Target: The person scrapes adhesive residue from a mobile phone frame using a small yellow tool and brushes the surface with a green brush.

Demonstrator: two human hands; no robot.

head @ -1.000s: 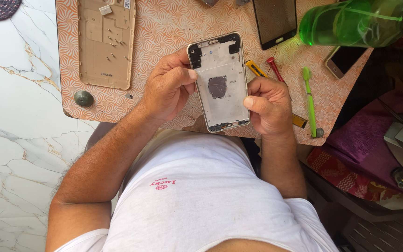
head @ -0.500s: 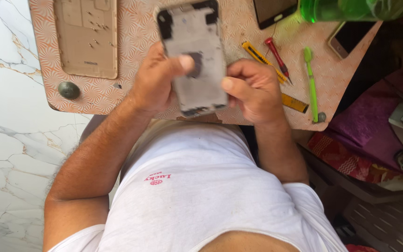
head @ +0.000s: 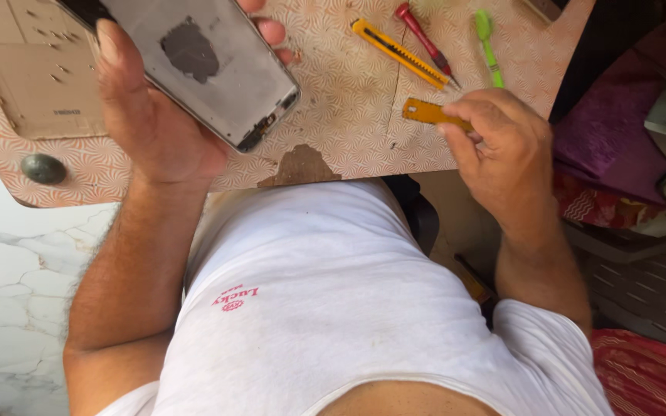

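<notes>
Two hands, one phone frame, one yellow tool

Upper left of the frame, the grey phone frame (head: 202,65) is lying tilted in the left hand (head: 156,115), thumb and fingers clasping its edges. Right of centre, the right hand (head: 502,146) is pinching a flat yellow tool (head: 424,112) on the patterned table (head: 333,115). Above it are lying a yellow cutter (head: 398,52), a red screwdriver (head: 425,37) and a green tool (head: 489,42).

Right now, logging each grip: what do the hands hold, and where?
Left hand cradles the grey phone frame by its long edges; right hand pinches the flat orange tool at one end.
</notes>
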